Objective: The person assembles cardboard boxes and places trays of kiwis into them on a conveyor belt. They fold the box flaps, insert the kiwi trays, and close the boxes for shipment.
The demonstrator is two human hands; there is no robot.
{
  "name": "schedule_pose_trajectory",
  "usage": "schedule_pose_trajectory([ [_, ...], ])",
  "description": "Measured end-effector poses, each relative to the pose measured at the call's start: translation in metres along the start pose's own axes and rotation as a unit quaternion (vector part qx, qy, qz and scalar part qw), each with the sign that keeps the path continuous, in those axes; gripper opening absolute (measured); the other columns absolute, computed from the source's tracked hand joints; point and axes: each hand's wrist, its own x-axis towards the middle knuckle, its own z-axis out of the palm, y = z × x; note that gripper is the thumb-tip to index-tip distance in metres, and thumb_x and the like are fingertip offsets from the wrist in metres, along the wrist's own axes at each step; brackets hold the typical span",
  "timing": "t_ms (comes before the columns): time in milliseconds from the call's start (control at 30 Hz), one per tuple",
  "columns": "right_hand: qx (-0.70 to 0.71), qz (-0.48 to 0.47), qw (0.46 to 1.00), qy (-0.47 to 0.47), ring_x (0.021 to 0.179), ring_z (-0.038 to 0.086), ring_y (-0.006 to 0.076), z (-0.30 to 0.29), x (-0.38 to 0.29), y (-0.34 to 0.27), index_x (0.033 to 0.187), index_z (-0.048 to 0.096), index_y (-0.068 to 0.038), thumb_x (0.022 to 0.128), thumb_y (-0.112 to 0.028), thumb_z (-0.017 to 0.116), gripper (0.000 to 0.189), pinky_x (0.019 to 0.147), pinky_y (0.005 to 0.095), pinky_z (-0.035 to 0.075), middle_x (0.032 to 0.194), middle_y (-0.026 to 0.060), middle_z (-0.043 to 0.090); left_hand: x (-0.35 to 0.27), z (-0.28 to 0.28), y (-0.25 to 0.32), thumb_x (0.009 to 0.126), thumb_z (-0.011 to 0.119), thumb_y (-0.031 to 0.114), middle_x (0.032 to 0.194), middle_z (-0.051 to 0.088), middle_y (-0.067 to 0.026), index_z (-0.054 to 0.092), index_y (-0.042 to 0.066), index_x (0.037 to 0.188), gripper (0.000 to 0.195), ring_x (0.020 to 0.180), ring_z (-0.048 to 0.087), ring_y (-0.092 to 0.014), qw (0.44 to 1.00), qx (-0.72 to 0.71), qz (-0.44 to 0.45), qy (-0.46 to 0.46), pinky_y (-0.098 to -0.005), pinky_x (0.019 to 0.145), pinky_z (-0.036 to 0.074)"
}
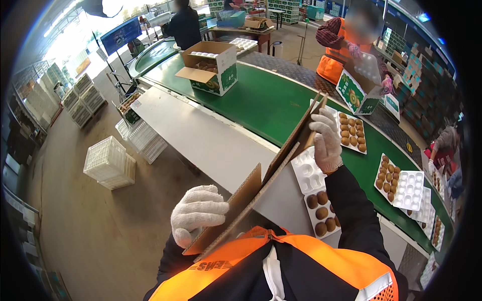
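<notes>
A brown cardboard box (260,184), seen nearly edge-on and tilted, is held between my two gloved hands over the grey side table. My left hand (199,214), in a white knit glove, grips its lower left flap, the thumb behind the board. At the upper right end my right hand (327,139) holds another flap, fingers on the outside. Just beneath my right forearm, a white moulded tray of kiwifruit (322,213) lies on the table, an unfilled white tray (308,171) touching its far edge.
A green conveyor belt (263,99) curves past the grey table (203,135), bearing an open carton of kiwifruit (214,73) and fruit trays (352,131). Across it a co-worker in an orange vest (333,56) handles a printed carton (356,92). White plastic crates (109,161) stand on the floor at left.
</notes>
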Motion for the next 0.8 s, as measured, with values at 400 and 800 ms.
schedule_pose_trajectory([
  [400,0.397,0.014,0.916,-0.059,0.073,0.058,0.0280,-0.068,0.015,-0.020,0.060,0.049,-0.009,0.107,-0.034,0.052,0.053,0.077,0.0392,0.049,0.066,0.0072,0.055,0.033,-0.014,-0.013,0.100,0.050,0.030,0.069,0.062,-0.0083,0.052,0.010,0.064,0.041,0.063,0.053,-0.024,0.940,0.308,-0.083,0.123,-0.0393,0.066,0.042],
  [800,0.195,0.087,0.877,-0.431,0.097,0.067,0.0397,-0.011,-0.069,-0.058,0.094,0.074,-0.007,0.097,-0.025,0.066,0.020,0.088,0.0493,0.056,0.091,0.0158,0.072,0.016,0.124,-0.043,0.096,0.068,0.032,0.089,0.071,-0.0109,0.071,0.009,0.084,0.026,0.084,0.068,-0.033,0.791,0.306,-0.186,-0.496,-0.0477,0.078,0.057],
])
